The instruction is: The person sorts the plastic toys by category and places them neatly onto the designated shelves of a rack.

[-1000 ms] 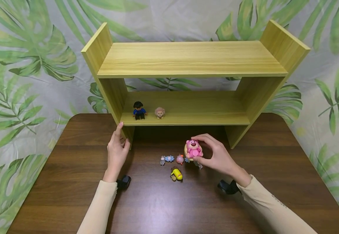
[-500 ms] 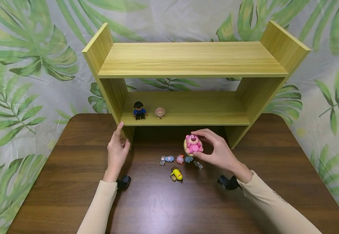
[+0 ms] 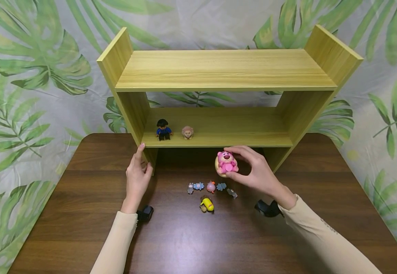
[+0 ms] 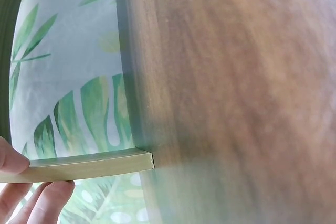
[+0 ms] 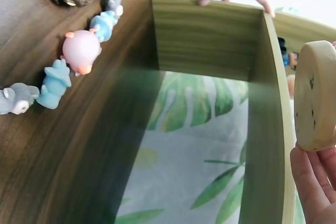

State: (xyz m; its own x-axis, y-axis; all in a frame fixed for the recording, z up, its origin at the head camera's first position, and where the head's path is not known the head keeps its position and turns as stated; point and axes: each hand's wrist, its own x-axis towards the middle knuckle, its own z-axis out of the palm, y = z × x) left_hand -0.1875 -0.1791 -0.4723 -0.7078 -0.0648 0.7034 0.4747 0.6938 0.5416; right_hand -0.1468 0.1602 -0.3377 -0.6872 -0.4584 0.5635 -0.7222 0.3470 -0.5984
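Observation:
My right hand (image 3: 258, 173) pinches a pink bear figurine (image 3: 227, 163) between thumb and fingers, in front of the lower shelf board and above the table. A round cream base backs the bear; in the right wrist view this cream disc (image 5: 315, 95) with small dark marks faces the camera. At the left, my left hand (image 3: 138, 177) grips the front edge of the wooden shelf's side panel (image 4: 94, 165), thumb on one side and fingers on the other. On the middle board stand a blue-shirted toy figure (image 3: 163, 130) and a small pinkish-beige figurine (image 3: 187, 132).
Several small figurines lie in a row on the table (image 3: 184, 243), among them a pink round one (image 3: 210, 186) and a grey one (image 3: 232, 193). A yellow and brown figurine (image 3: 207, 204) lies nearer. The upper board (image 3: 226, 68) spans above.
My right hand has lifted the bear figurine slightly up and toward the shelf, uncovering the blue and grey figurines below it. My left hand stays on the side panel.

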